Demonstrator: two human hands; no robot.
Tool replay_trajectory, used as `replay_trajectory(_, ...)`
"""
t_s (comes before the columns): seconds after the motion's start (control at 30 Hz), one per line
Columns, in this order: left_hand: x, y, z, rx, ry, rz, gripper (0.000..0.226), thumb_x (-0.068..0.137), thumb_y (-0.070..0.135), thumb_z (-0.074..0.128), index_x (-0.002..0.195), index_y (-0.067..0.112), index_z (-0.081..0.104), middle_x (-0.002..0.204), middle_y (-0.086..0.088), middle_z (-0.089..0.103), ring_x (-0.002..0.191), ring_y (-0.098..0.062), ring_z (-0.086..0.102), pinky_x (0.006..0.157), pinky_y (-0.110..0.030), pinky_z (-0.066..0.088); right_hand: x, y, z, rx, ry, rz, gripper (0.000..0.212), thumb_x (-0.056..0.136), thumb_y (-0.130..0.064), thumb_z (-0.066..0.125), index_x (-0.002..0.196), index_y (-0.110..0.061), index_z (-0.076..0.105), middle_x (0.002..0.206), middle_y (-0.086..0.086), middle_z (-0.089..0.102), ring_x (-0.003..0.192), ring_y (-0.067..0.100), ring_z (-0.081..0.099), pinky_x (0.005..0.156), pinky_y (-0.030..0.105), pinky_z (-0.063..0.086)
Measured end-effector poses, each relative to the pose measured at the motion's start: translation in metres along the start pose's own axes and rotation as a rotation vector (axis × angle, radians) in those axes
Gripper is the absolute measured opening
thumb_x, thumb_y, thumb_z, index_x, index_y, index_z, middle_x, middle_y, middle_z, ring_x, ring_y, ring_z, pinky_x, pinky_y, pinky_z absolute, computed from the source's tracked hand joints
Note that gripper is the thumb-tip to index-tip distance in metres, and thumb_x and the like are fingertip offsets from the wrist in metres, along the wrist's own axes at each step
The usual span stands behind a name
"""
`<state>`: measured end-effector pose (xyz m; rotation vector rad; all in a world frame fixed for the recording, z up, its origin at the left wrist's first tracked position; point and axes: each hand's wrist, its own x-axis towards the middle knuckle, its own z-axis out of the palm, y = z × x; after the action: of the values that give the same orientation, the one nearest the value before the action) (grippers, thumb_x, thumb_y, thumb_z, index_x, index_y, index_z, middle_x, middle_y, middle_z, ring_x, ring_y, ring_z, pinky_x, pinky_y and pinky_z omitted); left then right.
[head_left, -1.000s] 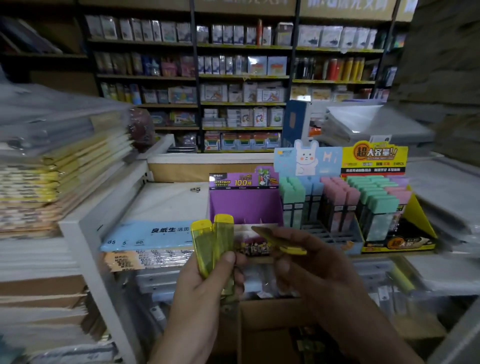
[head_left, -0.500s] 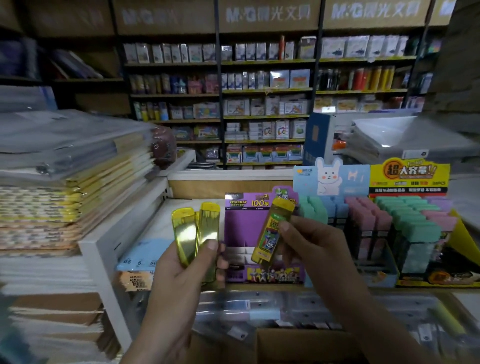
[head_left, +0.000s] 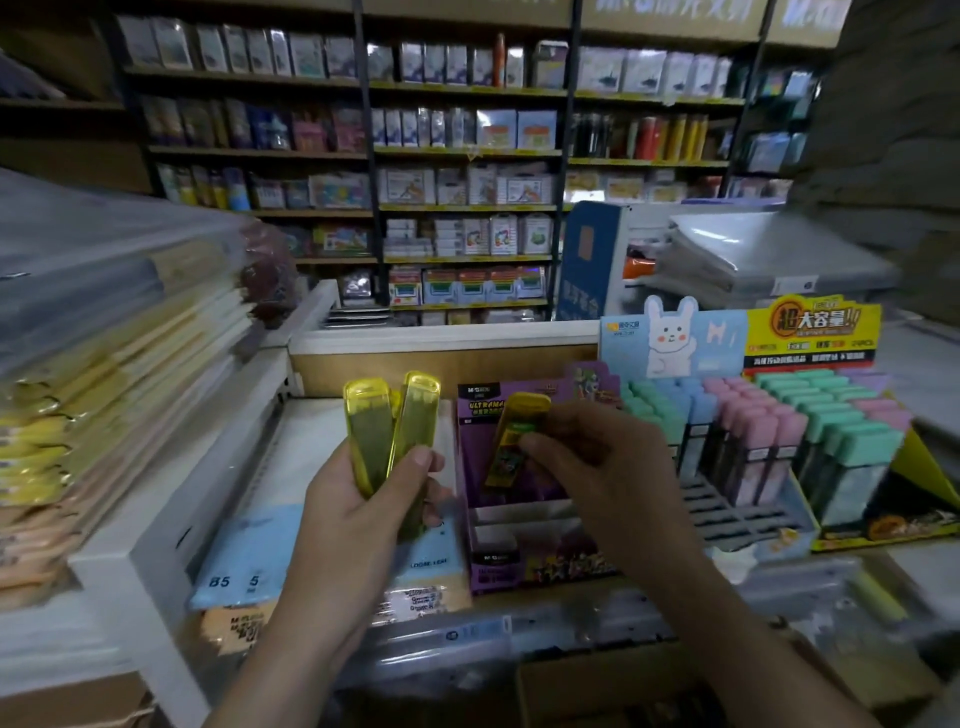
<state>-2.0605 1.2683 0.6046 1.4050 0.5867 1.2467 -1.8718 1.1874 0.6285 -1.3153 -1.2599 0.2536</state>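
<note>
**A splayed pair and a light pinch above the box**

The purple display box (head_left: 511, 525) stands just beside the pastel display (head_left: 779, 441), with no gap to spare on that side. Its open compartment looks narrow, so a case brought down at a slant may catch on the rim or on the printed header card and tip the light cardboard box forward.

The left hand (head_left: 358, 519) is the likelier source of trouble. It holds two yellow cases (head_left: 389, 431) upright, to the left of the box. Their tops fan apart in a V and only their lower ends are held. The smooth plastic could slide, and one case might slip out while attention is on the other hand.

The right hand (head_left: 608, 467) holds the single yellow case (head_left: 514, 441) tilted in front of the header card, above the compartment and not yet inside it. The case is blurred, so I cannot tell how firm the hold is.

The left fingers (head_left: 415, 460) are curled closed round the pair, with the thumb pressed across the front. The right fingers (head_left: 540, 447) are bent and pinch the single case near its upper half. Nothing else is in that hand.
</note>
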Motion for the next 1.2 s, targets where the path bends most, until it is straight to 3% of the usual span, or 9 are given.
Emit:
replay_trajectory(0.2,0.003,-0.004,-0.006,-0.057,-0.04,-0.03,0.012,0.096,0.022,0.065,0.087,0.018,0.073,0.078,-0.015,0.072,0.064,-0.022,0.065,0.061,-0.027,0.056,-0.001,0.0,0.015,-0.102,0.02,-0.022,0.029,0.084,-0.011,0.078,0.09,-0.038,0.071,0.084,-0.021,0.074,0.08,-0.003,0.07,0.07,0.009,0.053)
replay_trajectory(0.33,0.005,-0.004,-0.005,-0.094,-0.051,-0.041,0.01,0.097,0.016,0.064,0.091,0.014,0.071,0.086,-0.016,0.073,0.067,-0.022,0.067,0.061,-0.027,0.056,0.003,0.001,0.022,-0.128,0.048,-0.026,0.026,0.081,-0.009,0.081,0.084,-0.033,0.07,0.079,-0.022,0.073,0.074,-0.005,0.069,0.064,0.005,0.049)
replay_trajectory(0.77,0.009,-0.009,-0.01,-0.127,-0.064,-0.077,0.009,0.09,0.03,0.071,0.094,0.022,0.073,0.09,-0.012,0.074,0.068,-0.021,0.069,0.061,-0.027,0.055,0.006,0.003,0.027,-0.049,0.026,0.085,0.018,0.084,-0.009,0.078,0.088,-0.026,0.074,0.077,-0.012,0.076,0.07,0.006,0.074,0.065,0.017,0.058)
replay_trajectory(1.0,0.01,-0.01,-0.009,-0.155,-0.064,-0.079,0.01,0.087,0.029,0.072,0.092,0.02,0.073,0.087,-0.012,0.073,0.065,-0.021,0.066,0.059,-0.027,0.053,0.005,0.011,0.032,-0.318,0.042,0.139,0.019,0.081,-0.019,0.081,0.076,-0.033,0.068,0.067,-0.016,0.069,0.068,-0.007,0.064,0.056,0.007,0.047)
replay_trajectory(1.2,0.008,-0.008,-0.009,-0.162,-0.084,-0.091,0.017,0.083,0.033,0.072,0.093,0.019,0.074,0.089,-0.017,0.075,0.066,-0.02,0.066,0.057,-0.025,0.053,0.002,0.014,0.038,-0.533,0.038,0.166,0.027,0.081,-0.022,0.078,0.071,-0.033,0.055,0.07,-0.013,0.063,0.06,-0.001,0.058,0.048,0.015,0.046)
